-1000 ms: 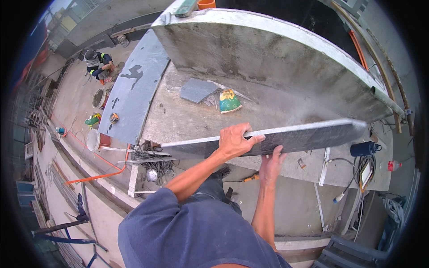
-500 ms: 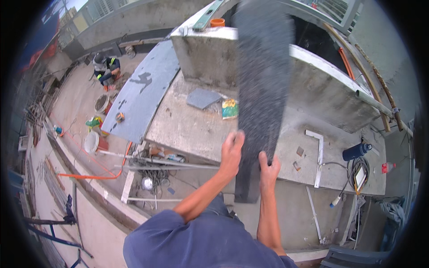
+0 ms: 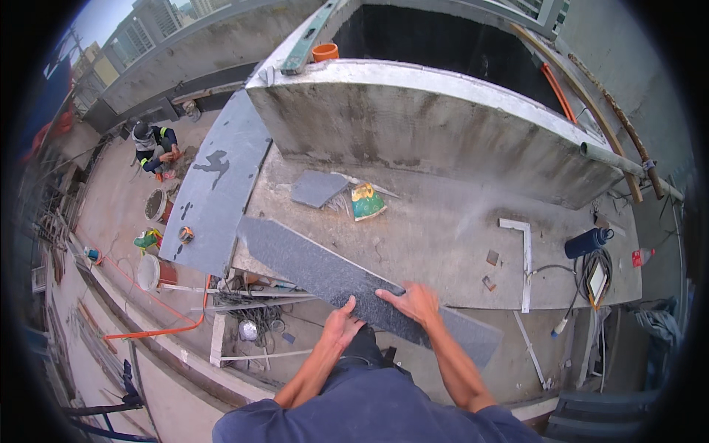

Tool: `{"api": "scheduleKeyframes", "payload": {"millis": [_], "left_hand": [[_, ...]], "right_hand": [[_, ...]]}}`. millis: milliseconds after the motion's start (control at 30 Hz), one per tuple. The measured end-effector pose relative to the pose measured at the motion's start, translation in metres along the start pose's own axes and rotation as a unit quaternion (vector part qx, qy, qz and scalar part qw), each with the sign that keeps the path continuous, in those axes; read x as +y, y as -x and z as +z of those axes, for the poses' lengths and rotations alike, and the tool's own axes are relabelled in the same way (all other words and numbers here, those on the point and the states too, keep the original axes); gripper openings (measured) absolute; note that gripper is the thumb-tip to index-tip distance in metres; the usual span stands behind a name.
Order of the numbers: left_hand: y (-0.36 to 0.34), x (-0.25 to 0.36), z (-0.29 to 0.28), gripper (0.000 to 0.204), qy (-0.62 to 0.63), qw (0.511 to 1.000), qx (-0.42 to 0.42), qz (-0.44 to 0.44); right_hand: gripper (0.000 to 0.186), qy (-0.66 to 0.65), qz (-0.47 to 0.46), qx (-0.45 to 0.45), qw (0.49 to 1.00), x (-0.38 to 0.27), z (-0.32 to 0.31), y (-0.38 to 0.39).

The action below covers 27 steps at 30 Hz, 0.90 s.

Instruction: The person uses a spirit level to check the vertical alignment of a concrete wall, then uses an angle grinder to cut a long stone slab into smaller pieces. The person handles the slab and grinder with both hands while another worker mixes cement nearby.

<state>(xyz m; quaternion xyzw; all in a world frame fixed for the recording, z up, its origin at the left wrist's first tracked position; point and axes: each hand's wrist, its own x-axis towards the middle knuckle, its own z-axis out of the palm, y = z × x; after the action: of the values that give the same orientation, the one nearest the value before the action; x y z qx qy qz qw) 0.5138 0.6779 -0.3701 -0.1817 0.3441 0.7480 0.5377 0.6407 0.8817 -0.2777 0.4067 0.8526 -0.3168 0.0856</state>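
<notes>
A long dark grey stone slab (image 3: 314, 266) slants in front of my body, its far left end over the concrete ledge near a large grey slab (image 3: 221, 177). My left hand (image 3: 343, 325) grips its near edge, thumb on top and fingers underneath. Farther right, my right hand (image 3: 415, 303) is closed on the same slab, its thumb lying over the upper face and the other fingers at the far edge. On the ledge beyond lie a smaller grey stone piece (image 3: 318, 189) and a green and yellow packet (image 3: 367, 201).
A low concrete wall (image 3: 413, 125) runs behind the ledge, bearing a level (image 3: 306, 40) and an orange cup (image 3: 325, 52). To the right are a metal square (image 3: 526, 258), a blue bottle (image 3: 588, 243) and a coiled cable (image 3: 594, 277). Another person (image 3: 154, 148) crouches far left near buckets (image 3: 150, 272).
The slab has come down from upright to a low slant, its far end swinging left. Both hands keep hold of it; the left one has moved lower and left.
</notes>
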Motion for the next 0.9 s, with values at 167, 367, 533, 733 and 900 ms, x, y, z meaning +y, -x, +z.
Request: {"api": "scheduleKeyframes", "payload": {"millis": [167,367,533,733,900], "left_hand": [[-0.041,-0.015,-0.033,0.079,0.092,0.99,0.05,-0.089],[-0.074,-0.017,-0.01,0.079,0.125,0.986,0.054,-0.095],[-0.113,-0.011,-0.005,0.074,0.229,0.963,0.118,-0.083],[-0.161,-0.004,-0.013,0.076,0.285,0.948,0.08,-0.115],[-0.182,0.005,-0.004,0.074,0.27,0.952,0.07,-0.124]], "right_hand": [[0.098,0.073,-0.082,-0.079,0.991,0.012,-0.001,-0.076],[0.088,0.117,-0.187,-0.084,0.972,0.017,-0.001,-0.149],[0.082,0.086,-0.238,-0.061,0.966,0.028,0.015,-0.207],[0.081,0.104,-0.25,-0.066,0.96,0.036,0.02,-0.251],[0.066,0.081,-0.238,-0.043,0.967,0.048,0.03,-0.273]]}}
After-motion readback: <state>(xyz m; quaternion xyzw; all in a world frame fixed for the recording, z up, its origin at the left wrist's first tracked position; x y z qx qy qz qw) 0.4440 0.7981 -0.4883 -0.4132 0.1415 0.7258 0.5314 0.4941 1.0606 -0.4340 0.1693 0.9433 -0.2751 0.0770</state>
